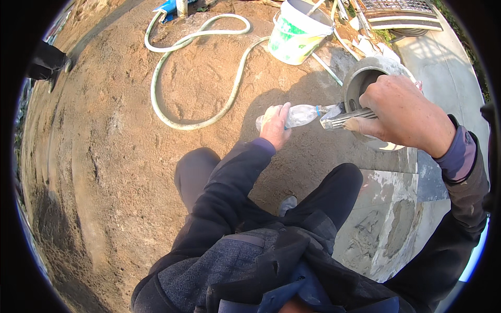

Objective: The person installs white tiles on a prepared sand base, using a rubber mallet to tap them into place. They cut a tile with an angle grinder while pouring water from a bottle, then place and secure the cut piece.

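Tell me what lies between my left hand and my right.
In the head view, the clear bottle reaches out from your left hand, neck toward the grey tool that your right hand grips.

The bottle (301, 116) looks like thin, translucent plastic with a smeared, whitish surface, while the ridged tool (339, 121) appears to be dull metal dusted with grey residue. The grey bucket (356, 85) has a matt, dirty wall, the white-and-green bucket (293, 39) is smooth plastic, and the pale hose (154, 91) is smooth and flexible-looking. The ground (115, 172) is rough, matt earth; the jacket (209, 261) is soft, textured cloth.
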Demonstrator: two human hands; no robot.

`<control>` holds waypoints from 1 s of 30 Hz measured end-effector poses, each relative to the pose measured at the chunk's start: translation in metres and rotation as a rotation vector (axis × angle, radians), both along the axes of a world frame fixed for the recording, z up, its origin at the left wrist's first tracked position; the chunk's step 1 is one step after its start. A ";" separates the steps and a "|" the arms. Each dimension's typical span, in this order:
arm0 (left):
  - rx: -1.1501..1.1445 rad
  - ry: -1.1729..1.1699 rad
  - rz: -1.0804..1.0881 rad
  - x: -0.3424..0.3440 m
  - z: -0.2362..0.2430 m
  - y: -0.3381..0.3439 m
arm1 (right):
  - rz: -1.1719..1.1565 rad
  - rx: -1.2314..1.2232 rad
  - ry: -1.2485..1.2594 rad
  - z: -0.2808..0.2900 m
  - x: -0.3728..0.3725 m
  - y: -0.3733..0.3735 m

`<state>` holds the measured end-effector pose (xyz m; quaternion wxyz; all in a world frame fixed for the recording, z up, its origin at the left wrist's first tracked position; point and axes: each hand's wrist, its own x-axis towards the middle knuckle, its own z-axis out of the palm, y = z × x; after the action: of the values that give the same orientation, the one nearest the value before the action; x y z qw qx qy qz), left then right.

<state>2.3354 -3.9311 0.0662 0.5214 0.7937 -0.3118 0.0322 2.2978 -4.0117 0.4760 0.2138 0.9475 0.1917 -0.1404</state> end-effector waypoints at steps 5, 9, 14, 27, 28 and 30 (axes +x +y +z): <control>0.027 0.216 0.198 0.009 -0.016 0.011 | -0.274 0.150 -0.012 0.012 0.034 -0.056; -0.695 0.710 0.192 0.034 -0.008 0.050 | -0.572 0.537 -0.170 -0.052 0.071 -0.148; -0.647 0.236 0.363 0.027 0.055 0.116 | -0.729 0.753 -0.288 -0.232 0.127 -0.220; -0.674 0.274 0.473 0.011 0.105 0.124 | -0.535 1.075 -0.718 -0.443 0.000 -0.063; -0.684 0.277 0.459 0.014 0.102 0.119 | -0.624 1.161 -0.458 -0.463 -0.033 -0.028; -0.645 0.252 0.439 0.019 0.097 0.112 | -0.666 0.896 0.078 -0.503 -0.082 0.016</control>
<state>2.3549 -3.8188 0.1636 0.7583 0.6350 -0.0424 0.1412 2.2163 -3.9957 -0.0270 -0.2731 0.9492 -0.0692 -0.1402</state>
